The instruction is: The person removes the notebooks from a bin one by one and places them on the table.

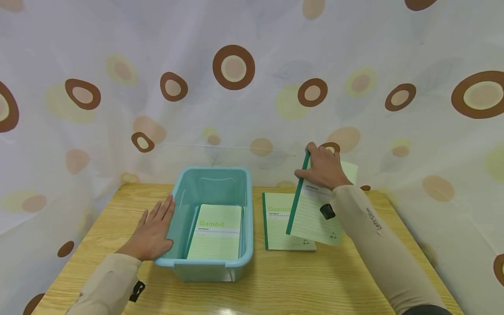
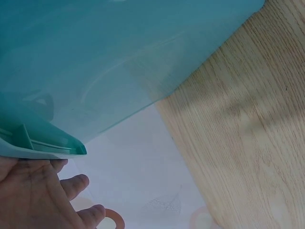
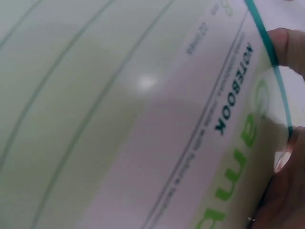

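My right hand (image 1: pixel 324 168) grips a pale green notebook (image 1: pixel 315 214) by its dark green spine edge and holds it tilted above the table. In the right wrist view the cover of this notebook (image 3: pixel 157 109) fills most of the picture, with fingers at the spine. Partly under it, a second notebook (image 1: pixel 277 227) lies flat on the table. On the left stands a light blue plastic bin (image 1: pixel 208 271) with another notebook (image 1: pixel 216 232) inside, cover up. My left hand (image 1: pixel 153 229) rests on the bin's left rim, fingers extended; the left wrist view shows it at the rim's underside.
A light wooden table (image 1: pixel 283 284) carries everything. Behind it and at both sides hangs a white sheet (image 1: pixel 271 48) with brown and beige circle patterns, meeting the table's back edge.
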The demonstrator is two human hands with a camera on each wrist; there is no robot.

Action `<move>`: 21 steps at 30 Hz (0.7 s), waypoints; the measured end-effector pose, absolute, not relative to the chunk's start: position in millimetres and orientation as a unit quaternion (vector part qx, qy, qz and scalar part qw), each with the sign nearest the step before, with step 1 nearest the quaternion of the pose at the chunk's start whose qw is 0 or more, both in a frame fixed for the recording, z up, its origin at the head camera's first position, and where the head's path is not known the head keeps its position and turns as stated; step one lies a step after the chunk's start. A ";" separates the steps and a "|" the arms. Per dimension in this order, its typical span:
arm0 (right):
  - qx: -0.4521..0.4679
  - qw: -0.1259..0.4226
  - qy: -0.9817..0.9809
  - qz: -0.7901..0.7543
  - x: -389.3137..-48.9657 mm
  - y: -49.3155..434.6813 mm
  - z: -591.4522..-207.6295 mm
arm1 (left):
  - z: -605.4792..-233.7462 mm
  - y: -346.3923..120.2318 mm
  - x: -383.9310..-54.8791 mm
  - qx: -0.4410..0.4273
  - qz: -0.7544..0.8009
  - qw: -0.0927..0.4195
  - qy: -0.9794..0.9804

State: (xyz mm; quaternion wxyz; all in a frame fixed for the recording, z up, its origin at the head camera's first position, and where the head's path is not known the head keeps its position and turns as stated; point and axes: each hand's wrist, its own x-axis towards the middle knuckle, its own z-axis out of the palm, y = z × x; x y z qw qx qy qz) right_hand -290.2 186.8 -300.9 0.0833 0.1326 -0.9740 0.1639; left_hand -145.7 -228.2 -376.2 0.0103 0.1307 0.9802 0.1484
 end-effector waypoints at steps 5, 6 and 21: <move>0.135 0.087 -0.971 0.176 -296.5 216.7 -331.5 | -376.0 -229.9 -145.8 0.134 0.151 0.002 0.979; 0.135 0.083 -0.971 0.179 -297.5 222.0 -337.8 | -376.0 -230.0 -145.8 0.134 0.151 0.002 0.979; 0.132 0.043 -0.978 0.152 -308.7 269.3 -404.8 | -378.6 -229.7 -146.0 0.130 0.146 0.004 0.981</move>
